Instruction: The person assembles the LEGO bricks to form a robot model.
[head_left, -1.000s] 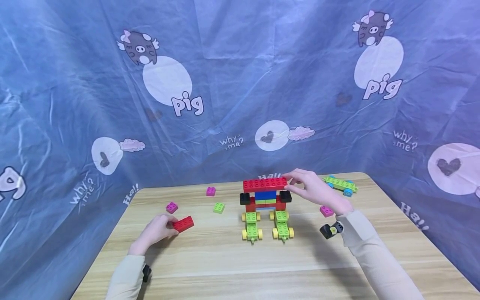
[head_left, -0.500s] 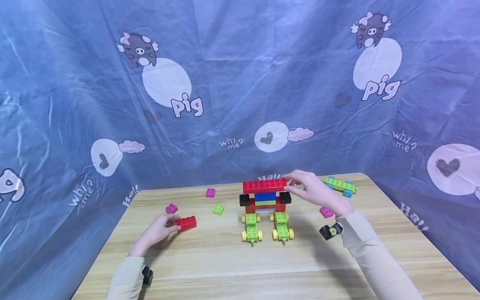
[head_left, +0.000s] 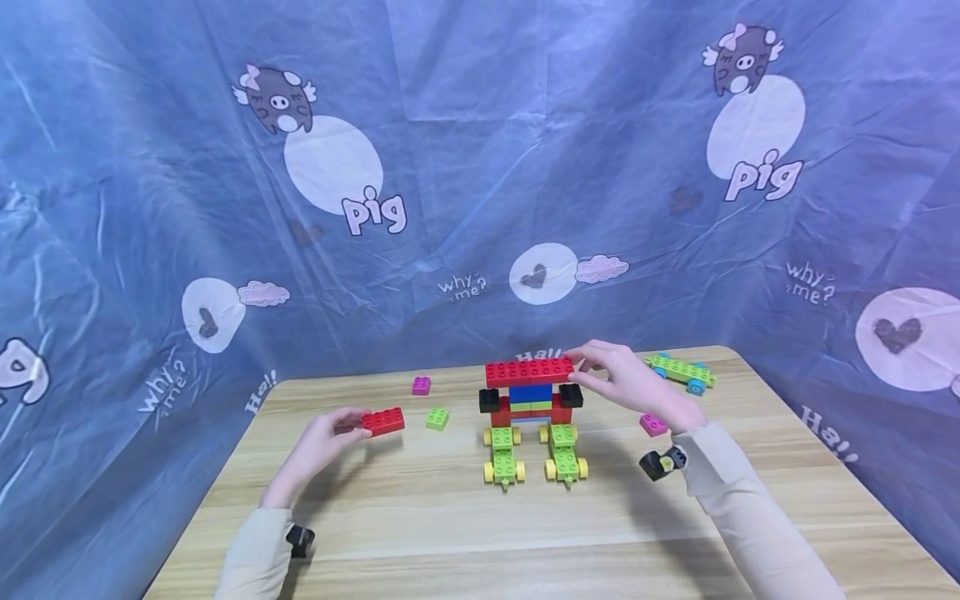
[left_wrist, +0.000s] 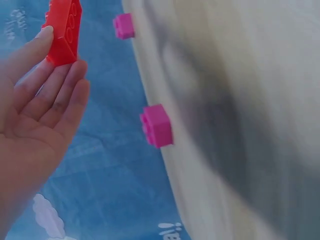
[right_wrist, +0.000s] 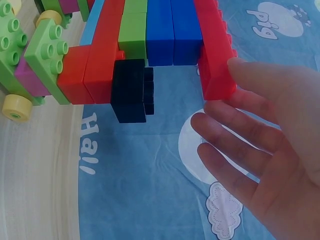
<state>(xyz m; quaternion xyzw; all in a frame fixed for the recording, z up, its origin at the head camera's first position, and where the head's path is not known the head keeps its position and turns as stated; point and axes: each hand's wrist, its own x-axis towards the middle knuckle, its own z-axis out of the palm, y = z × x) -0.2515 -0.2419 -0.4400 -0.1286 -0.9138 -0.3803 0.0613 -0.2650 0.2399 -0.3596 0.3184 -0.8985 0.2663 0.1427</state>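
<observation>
There are two hands [head_left: 322, 443] [head_left: 621, 377], one bench [head_left: 435, 533] and one tower [head_left: 531, 392]. I count three loose pink blocks [head_left: 422, 386] [head_left: 654, 425] [left_wrist: 159, 126], one loose green block [head_left: 437, 418], one held-up red block [head_left: 384, 422], two black blocks [head_left: 490, 400] [head_left: 570, 395], two green cars [head_left: 503, 467] [head_left: 565, 465] with eight yellow wheels [head_left: 489, 472], and one blue-wheeled car [head_left: 678, 369]. The tower's other blocks are squished together, so I can't count them well.

A wrinkled, pig-printed blue cloth [head_left: 465, 167] hangs behind and beside the pale wooden table [head_left: 450, 525].

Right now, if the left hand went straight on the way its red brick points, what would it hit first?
Probably the small green brick, in line beyond the red brick in the left hand; depth is unclear, so it might pass above.
</observation>
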